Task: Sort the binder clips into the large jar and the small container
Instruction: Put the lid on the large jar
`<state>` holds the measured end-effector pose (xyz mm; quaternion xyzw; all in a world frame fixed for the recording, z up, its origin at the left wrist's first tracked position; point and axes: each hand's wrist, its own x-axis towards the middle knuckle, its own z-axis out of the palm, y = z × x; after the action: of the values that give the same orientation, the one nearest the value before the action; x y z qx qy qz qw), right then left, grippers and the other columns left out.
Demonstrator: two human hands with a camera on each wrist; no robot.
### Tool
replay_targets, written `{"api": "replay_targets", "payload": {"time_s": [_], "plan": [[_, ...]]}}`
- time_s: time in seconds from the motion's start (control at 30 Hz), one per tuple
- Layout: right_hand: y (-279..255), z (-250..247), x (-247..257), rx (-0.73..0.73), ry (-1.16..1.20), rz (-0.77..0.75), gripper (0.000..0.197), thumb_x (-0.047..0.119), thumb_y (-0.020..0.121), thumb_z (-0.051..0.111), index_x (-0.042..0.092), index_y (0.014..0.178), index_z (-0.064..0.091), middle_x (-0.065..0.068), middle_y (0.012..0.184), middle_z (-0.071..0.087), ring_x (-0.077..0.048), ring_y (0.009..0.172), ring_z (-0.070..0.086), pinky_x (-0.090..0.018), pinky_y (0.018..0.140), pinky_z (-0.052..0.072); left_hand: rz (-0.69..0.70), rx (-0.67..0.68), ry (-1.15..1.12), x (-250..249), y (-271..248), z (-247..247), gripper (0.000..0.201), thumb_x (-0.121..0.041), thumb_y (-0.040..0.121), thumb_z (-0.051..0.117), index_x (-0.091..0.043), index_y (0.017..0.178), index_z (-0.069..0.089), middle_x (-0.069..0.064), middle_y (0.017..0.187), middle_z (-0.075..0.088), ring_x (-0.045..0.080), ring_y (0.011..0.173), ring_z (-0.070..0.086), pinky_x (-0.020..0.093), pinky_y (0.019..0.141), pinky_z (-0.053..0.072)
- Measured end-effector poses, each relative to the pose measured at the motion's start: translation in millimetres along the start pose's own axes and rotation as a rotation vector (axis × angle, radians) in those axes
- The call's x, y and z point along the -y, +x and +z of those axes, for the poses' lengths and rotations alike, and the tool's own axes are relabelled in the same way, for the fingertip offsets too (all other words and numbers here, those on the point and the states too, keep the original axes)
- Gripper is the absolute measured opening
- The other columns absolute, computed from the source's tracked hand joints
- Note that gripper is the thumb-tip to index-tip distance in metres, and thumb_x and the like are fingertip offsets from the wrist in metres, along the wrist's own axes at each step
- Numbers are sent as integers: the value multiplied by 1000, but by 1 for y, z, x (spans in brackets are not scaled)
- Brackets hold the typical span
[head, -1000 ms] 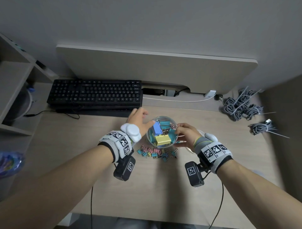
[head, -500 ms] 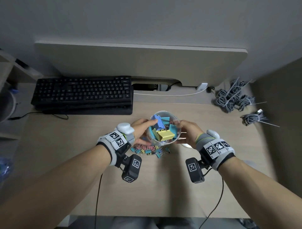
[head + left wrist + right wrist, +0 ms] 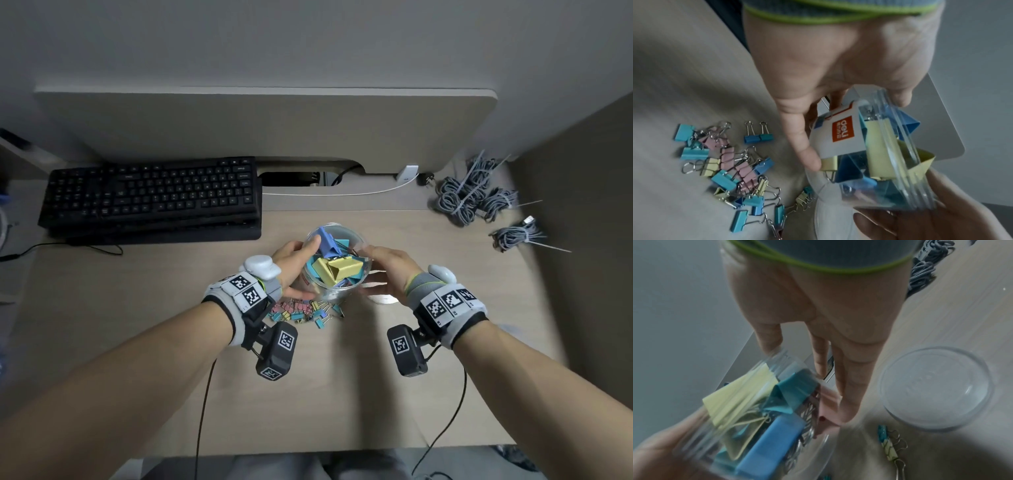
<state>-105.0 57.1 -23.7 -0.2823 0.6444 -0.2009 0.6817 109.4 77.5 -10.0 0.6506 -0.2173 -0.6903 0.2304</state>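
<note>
The large clear jar [image 3: 342, 291] is lifted off the desk and tilted, and it holds several big blue, teal and yellow binder clips [image 3: 337, 269]. My left hand [image 3: 294, 260] grips its left side, with the thumb near the rim. My right hand [image 3: 390, 267] grips its right side. In the left wrist view my fingers [image 3: 801, 142] lie along the labelled jar [image 3: 842, 134]. In the right wrist view the jar [image 3: 760, 410] sits between both hands. Small pastel clips [image 3: 301, 310] lie heaped on the desk under the jar. The small clear round container [image 3: 935, 389] stands empty to the right.
A black keyboard [image 3: 154, 198] lies at the back left. Bundled grey cables [image 3: 476, 198] lie at the back right. A raised shelf board [image 3: 267, 130] spans the rear of the desk. Two stray small clips [image 3: 889, 444] lie beside the small container.
The right hand left the jar's mouth and took its side. Both hands now hold the jar, which has risen off the desk and tilted.
</note>
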Motion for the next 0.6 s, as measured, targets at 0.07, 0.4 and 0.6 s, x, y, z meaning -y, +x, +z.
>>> {"api": "replay_targets", "payload": {"time_s": [0.07,0.4,0.6], "plan": [[9,-9,-2,-71,-37,-19,36,40,89,66,9,106,67,-18,102,68,-34,85,65,-48,81,58,3,-19,-20,3,2,-2,57,-61,83,64,-24,125,52,6,120,60,32,96,68,54,77,60],[57,-35,-45,-197,-1397,-149,93,62,68,72,27,141,29,-7,146,33,-35,128,37,-45,98,43,-30,-100,-185,24,19,-27,64,-54,81,69,-32,136,43,4,139,50,33,113,60,51,73,61],[67,-21,-57,-270,-1506,-152,93,58,58,74,36,134,25,0,136,29,-32,118,37,-42,73,43,-70,-118,-246,37,27,-36,58,-42,85,71,-29,134,45,8,130,57,32,109,62,53,75,60]]}}
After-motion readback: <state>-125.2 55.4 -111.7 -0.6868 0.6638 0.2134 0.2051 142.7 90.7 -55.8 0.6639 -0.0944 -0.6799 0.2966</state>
